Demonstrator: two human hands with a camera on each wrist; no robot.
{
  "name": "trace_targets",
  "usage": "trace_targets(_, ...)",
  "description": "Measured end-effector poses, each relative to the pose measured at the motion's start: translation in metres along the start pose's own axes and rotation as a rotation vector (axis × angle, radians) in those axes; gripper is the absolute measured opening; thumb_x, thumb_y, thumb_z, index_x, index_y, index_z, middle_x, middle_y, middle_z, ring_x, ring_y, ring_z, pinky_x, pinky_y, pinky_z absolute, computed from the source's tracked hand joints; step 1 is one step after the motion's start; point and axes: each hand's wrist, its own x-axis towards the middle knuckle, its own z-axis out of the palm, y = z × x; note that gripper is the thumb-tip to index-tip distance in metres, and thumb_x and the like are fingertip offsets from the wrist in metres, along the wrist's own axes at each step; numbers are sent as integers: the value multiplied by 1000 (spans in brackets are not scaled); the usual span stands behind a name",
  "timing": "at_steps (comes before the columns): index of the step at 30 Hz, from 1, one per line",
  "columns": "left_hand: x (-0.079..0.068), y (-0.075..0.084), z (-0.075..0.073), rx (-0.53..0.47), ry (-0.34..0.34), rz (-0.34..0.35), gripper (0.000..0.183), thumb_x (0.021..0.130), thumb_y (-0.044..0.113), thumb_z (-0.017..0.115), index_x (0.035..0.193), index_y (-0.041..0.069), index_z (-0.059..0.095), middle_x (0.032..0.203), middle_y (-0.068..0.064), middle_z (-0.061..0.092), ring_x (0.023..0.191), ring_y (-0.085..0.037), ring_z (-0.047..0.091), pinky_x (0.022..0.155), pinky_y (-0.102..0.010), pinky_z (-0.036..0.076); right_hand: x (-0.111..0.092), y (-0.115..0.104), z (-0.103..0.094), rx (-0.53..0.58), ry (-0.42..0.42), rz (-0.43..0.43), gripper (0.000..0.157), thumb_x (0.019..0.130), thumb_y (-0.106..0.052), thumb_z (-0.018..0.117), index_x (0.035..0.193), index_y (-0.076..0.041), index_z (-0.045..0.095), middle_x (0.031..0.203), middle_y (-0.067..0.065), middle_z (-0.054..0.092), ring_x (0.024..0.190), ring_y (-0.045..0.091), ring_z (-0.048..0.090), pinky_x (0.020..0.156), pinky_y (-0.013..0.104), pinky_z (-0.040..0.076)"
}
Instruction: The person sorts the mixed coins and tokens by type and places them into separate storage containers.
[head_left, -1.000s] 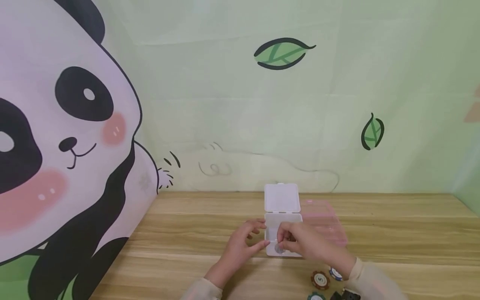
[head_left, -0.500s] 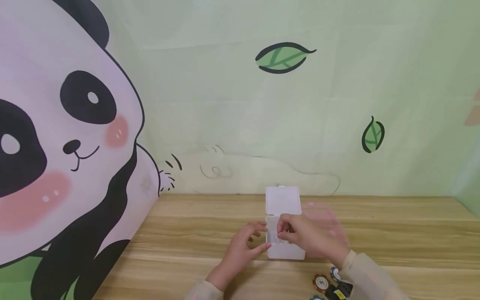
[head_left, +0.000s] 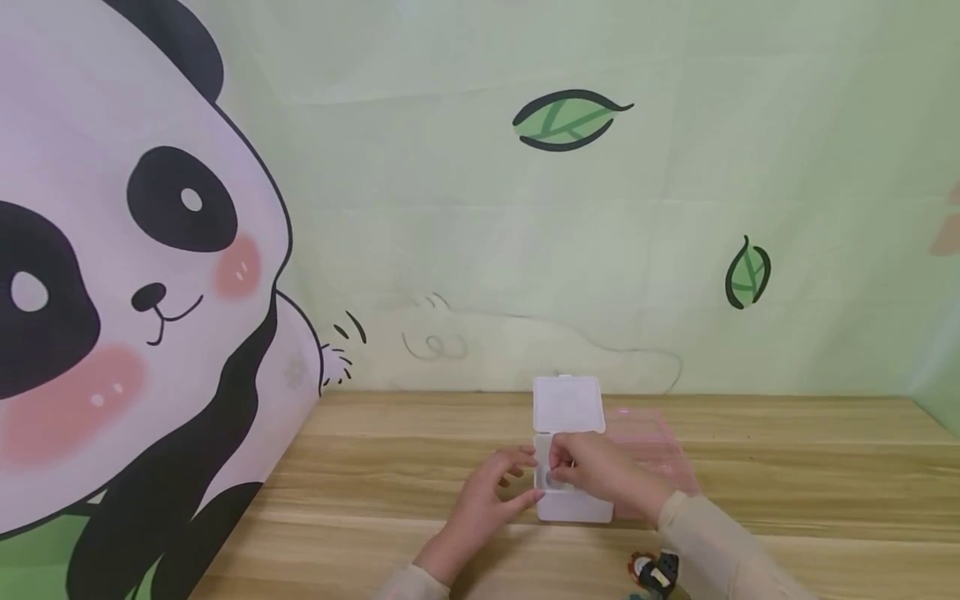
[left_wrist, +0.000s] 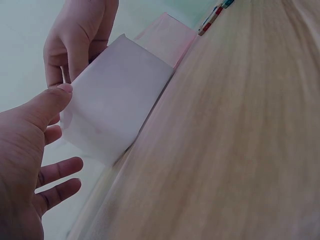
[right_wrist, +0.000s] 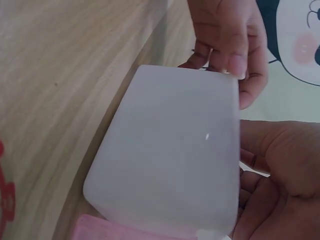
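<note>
A white plastic box [head_left: 574, 506] stands on the wooden table with its lid [head_left: 568, 404] flipped back. At its left end is my left hand [head_left: 491, 492], thumb on the near rim corner and fingers along the side; in the left wrist view its lower fingers [left_wrist: 62, 170] stand off the wall. My right hand [head_left: 600, 467] reaches over the opening, thumb and forefinger pinching a small round greyish disc [head_left: 554, 479] inside. In the right wrist view the box's front wall [right_wrist: 165, 145] hides the disc and part of the right hand [right_wrist: 295, 160].
A clear pink plastic case [head_left: 667, 454] lies right of the white box. Nearer the front are a red-edged poker chip [head_left: 637, 567] and black dice [head_left: 666, 563], partly covered by the right sleeve [head_left: 720, 533]. A panda-printed cloth [head_left: 450, 208] hangs behind the table.
My right hand has carried the disc from the box's near side over the rim and down into it. The left hand keeps its place. The head view has shifted slightly.
</note>
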Motion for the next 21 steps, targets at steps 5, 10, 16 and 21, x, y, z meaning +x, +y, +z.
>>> trace_targets(5,-1,-1,0,0,0,-7,33,85,23,73,114,14,62,130,-5,62,97,-26,64,78,-28,53,4,0,4,-25,-34,8,18,82,-7,72,76,-11,56,66,-5,53,61,7,44,54,18,36)
trace_targets(10,0,-2,0,14,0,1,33,85,23,72,115,14,62,129,-6,62,97,-26,64,78,-28,53,6,1,5,-67,-68,-24,19,82,-4,72,74,-10,55,67,-5,52,62,6,44,54,18,36)
trace_targets(16,0,-2,-1,15,5,14,32,85,23,72,114,13,62,129,-6,62,96,-26,65,77,-29,53,13,3,5,-164,-105,-105,19,79,-1,72,71,-9,57,67,-3,54,63,5,44,58,19,38)
trace_targets(21,0,-2,0,18,7,20,32,85,22,73,114,13,62,129,-5,62,95,-26,64,77,-28,53,16,2,6,-200,-146,-86,18,77,1,71,68,-9,58,66,-3,56,63,6,46,59,20,40)
